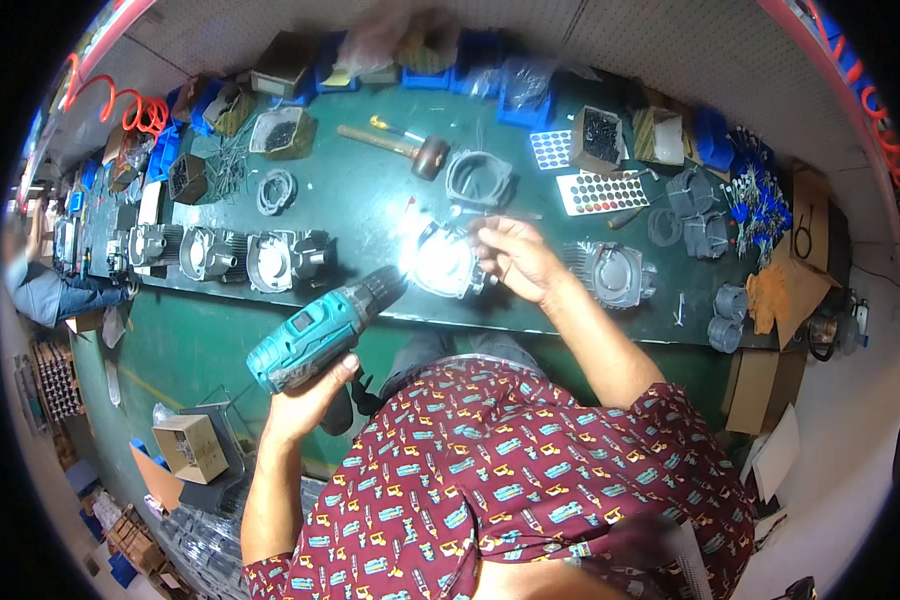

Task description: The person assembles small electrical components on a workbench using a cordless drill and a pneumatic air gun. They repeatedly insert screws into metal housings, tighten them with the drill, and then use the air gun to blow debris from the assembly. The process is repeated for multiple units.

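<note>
A teal cordless drill (312, 332) is gripped in my left hand (315, 398), its black chuck pointing up and right. The chuck end reaches the left side of a cast metal housing (442, 270), which glares under a bright light at the table's near edge. Over that housing's right side, my right hand (522, 262) is closed with thumb and fingertips together. What those fingers hold, if anything, is too small to make out. Just behind the housing lies a grey ring-shaped cover (480, 180). Another finned metal housing (612, 274) rests to the right of my right hand.
Several finned housings (270, 262) line the table edge at left. A mallet (428, 157) and screwdriver (395, 126) lie behind. Boxes of screws (600, 138), sticker sheets (602, 193) and blue bins (526, 100) stand at the back. A person (55, 290) is at far left.
</note>
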A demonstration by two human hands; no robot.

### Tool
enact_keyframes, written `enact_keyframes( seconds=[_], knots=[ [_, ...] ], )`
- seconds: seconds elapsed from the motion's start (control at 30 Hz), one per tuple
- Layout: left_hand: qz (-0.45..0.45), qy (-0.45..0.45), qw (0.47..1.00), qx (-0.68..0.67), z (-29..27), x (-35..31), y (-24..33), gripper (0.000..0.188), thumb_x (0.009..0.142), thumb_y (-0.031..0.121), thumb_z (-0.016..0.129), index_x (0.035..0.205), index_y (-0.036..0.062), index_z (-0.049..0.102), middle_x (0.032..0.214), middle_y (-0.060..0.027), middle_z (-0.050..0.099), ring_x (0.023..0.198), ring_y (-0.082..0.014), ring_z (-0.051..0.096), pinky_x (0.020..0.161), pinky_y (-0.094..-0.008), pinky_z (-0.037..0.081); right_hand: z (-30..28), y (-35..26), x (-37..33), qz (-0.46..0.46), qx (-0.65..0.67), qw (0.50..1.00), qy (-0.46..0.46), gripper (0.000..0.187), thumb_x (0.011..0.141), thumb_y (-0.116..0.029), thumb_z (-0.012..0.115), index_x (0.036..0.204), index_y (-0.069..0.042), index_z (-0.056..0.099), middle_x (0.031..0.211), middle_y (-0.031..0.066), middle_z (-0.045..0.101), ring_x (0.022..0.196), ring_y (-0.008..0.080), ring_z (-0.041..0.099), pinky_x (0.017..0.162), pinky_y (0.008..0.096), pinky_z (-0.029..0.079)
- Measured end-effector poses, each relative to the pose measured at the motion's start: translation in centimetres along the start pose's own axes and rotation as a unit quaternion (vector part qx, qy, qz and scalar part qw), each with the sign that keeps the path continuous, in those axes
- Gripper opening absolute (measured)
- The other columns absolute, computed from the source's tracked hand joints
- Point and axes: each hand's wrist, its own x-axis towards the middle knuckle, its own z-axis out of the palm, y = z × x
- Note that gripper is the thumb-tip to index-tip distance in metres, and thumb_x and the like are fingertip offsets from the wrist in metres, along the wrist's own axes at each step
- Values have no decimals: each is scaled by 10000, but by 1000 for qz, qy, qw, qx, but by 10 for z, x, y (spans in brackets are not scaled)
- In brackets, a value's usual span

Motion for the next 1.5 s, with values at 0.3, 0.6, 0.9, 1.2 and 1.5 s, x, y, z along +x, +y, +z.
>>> enact_keyframes(
  seconds=[0.3, 0.6, 0.9, 1.2, 1.5],
  knots=[
    [-22, -5, 1000, 15, -8, -2, 4, 335, 878, 180, 795, 1167, 48, 691, 1074, -48, 710, 972, -161, 649, 864, -323, 530, 4, -8, 3, 8, -106, 994, -18, 201, 969, -48, 622, 1159, 10, 650, 957, 50, 676, 770, 68, 615, 653, 196, 536],
    [-28, -12, 998, -50, -9, -5, 11, 299, 877, 181, 786, 1113, 29, 681, 945, -29, 684, 780, -126, 628, 720, -293, 530, 5, -20, 1, 65, -110, 989, -76, 192, 965, -77, 643, 1135, 10, 662, 884, 28, 626, 682, 59, 498, 541, 181, 398],
    [-39, 21, 999, 21, -14, -5, 3, 301, 880, 161, 783, 1130, 31, 679, 944, -27, 689, 840, -136, 639, 769, -296, 530, 21, -15, 11, -73, -313, 944, 76, 256, 919, -168, 724, 1089, 20, 693, 816, -1, 634, 671, 46, 537, 536, 194, 418],
    [80, 29, 953, 290, 7, 16, 6, 282, 800, 178, 803, 1017, 31, 699, 796, -141, 716, 727, -252, 710, 700, -359, 552, -12, 30, 32, -233, -616, 733, 172, 413, 751, -274, 786, 1095, -50, 733, 1031, 183, 691, 959, 350, 673, 850, 444, 530],
    [159, -58, 837, 520, -4, 62, 78, 329, 801, 261, 767, 1062, 76, 692, 930, -185, 722, 903, -392, 695, 794, -449, 567, -13, 39, 36, -224, -643, 721, 128, 321, 842, -190, 682, 1138, -79, 738, 1038, 186, 649, 965, 380, 652, 839, 462, 523]
  ],
)
